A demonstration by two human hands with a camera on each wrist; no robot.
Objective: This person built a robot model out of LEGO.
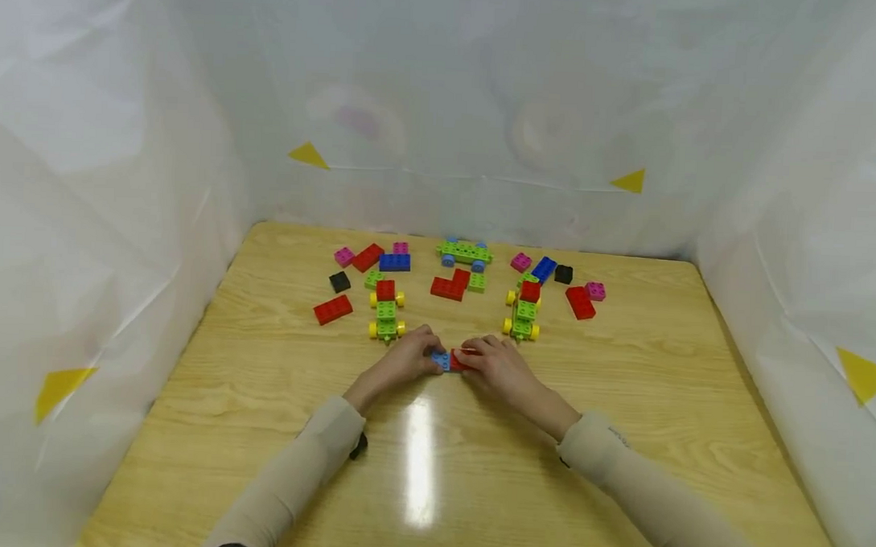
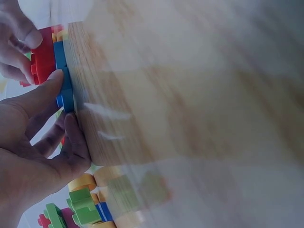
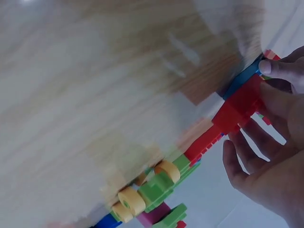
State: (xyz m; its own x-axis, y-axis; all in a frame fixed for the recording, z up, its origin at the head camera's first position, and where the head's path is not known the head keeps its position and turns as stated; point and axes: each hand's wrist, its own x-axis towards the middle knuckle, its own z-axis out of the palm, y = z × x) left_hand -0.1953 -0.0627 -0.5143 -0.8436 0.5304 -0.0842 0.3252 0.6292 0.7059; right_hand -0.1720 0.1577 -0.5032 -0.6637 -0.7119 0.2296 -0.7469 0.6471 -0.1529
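Red brick (image 3: 237, 107) sits atop the blue piece (image 1: 441, 360) at mid-table (image 1: 259, 428) — right hand (image 1: 503, 371) pinching the brick, left hand (image 1: 404, 357) pinching the blue piece's free end, seemingly steadying it so both stay aligned.

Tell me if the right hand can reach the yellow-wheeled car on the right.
Probably yes: the car stands just beyond the right hand with nothing between, though that hand grips a red brick.
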